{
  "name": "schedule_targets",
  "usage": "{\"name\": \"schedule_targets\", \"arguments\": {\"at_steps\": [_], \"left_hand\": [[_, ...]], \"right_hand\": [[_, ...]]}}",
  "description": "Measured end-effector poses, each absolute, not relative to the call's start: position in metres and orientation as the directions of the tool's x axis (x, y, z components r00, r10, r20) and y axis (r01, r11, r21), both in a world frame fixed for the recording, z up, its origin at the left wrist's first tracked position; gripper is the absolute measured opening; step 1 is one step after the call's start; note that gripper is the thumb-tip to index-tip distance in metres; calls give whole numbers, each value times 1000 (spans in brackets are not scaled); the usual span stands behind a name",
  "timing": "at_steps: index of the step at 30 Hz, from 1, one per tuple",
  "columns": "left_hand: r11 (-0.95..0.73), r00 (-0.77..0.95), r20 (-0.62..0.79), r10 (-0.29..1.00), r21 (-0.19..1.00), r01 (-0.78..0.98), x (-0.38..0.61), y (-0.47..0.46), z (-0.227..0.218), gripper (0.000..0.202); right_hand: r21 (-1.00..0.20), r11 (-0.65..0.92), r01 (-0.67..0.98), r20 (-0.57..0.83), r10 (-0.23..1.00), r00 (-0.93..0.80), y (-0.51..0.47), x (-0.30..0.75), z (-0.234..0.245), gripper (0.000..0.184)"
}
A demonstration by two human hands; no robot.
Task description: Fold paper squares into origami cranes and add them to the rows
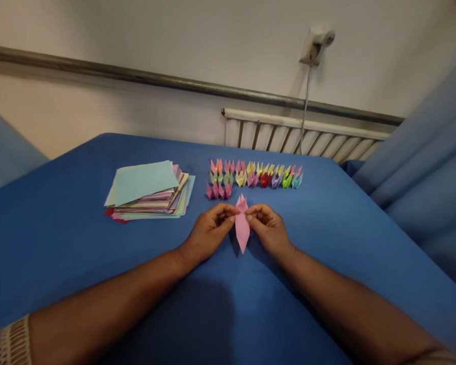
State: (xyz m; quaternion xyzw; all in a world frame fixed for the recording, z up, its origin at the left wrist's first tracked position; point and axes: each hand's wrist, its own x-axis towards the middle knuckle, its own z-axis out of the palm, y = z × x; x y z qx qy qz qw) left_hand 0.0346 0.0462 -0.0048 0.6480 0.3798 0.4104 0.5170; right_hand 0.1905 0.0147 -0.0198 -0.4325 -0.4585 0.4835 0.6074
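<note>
A partly folded pink origami paper [242,233] is held upright between both my hands, its lower end a long point and its top split into small peaks. My left hand [213,226] pinches its left edge between thumb and fingers. On the opposite edge, my right hand [269,228] pinches it in the same way. Just beyond my hands stand rows of small folded paper cranes [265,179] in red, pink, yellow, green, purple and blue. The fingertips behind the pink paper are partly hidden.
To the left lies an uneven stack of coloured paper sheets [146,185], light blue on top. A blue cloth [61,243] covers the table. Behind it are a radiator [281,132], a metal pipe [175,83] and a wall socket with a cord [313,48]. Blue curtains [421,152] hang at right.
</note>
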Motion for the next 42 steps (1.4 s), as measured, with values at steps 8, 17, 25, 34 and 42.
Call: {"name": "schedule_targets", "arguments": {"at_steps": [8, 17, 25, 34, 42], "left_hand": [[-330, 421, 237, 876, 930, 163, 33, 42, -1, 22], [-560, 596, 299, 745, 766, 315, 27, 40, 8, 30], [-327, 396, 202, 896, 903, 279, 29, 47, -2, 16], [-158, 277, 107, 955, 973, 168, 35, 47, 0, 19], [-20, 294, 17, 956, 1000, 8, 38, 46, -3, 34]], "right_hand": [[-968, 211, -136, 188, 968, 163, 17, 192, -21, 12], [-975, 223, -22, 215, 959, 187, 17, 194, -23, 13], [-970, 207, -129, 200, 977, 69, 14, 196, -19, 14], [-972, 231, -45, 222, 962, 156, 16, 191, -29, 18], [-983, 140, -123, 126, 986, 109, 15, 188, -19, 30]]}}
